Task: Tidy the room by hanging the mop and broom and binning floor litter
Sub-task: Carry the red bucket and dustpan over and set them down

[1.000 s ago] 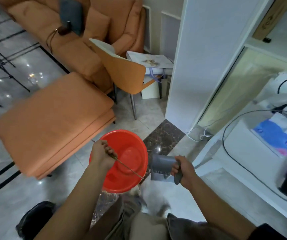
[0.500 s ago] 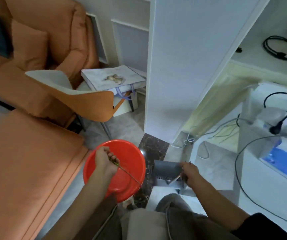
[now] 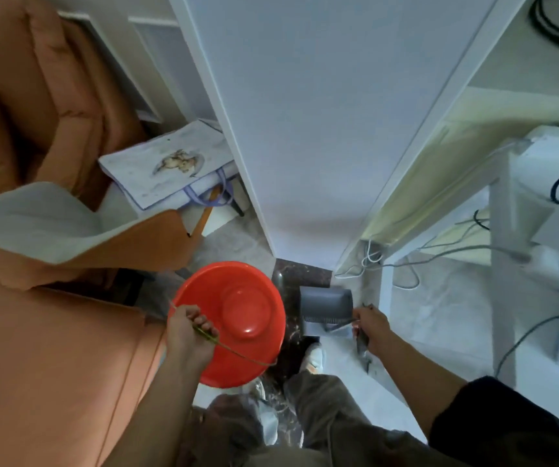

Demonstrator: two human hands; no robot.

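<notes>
Dustpan point(image 3: 326, 305), red bucket point(image 3: 237, 318) held before white pillar point(image 3: 321, 129), beside chair point(image 3: 136, 244).

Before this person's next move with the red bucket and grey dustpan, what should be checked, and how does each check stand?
1. Left hand grips the red bucket's wire handle: ok.
2. Right hand holds the grey dustpan: ok.
3. Bucket free of spillable contents: ok, only its red base shows.
4. Dustpan contents: cannot tell.
5. Floor ahead free of snags: not ok, white cables lie loose ahead on the right.
</notes>
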